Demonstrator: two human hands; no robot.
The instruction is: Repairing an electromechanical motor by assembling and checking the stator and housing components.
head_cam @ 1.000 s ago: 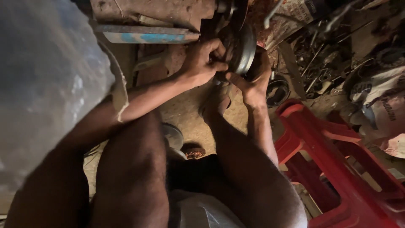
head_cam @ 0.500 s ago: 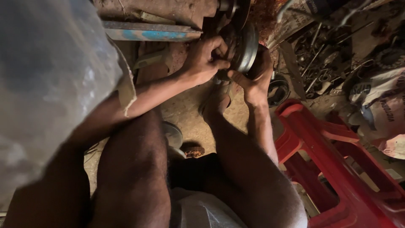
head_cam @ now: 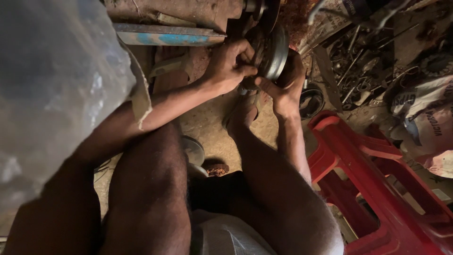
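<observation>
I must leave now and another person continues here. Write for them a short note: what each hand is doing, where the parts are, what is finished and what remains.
Left hand: fingers closed on the face of the round metal wheel part, gripping near its centre.
Right hand: cupped under and behind the same part, steadying its rim.
The part sits at the end of the rusty machine body, above the dirt floor. A blue-painted bar lies to its left, a red plastic stool to the right, loose scrap metal behind.
Done: both hands are on the part.
Left: whether it is being fitted or removed cannot be told; it is still on the machine.
</observation>
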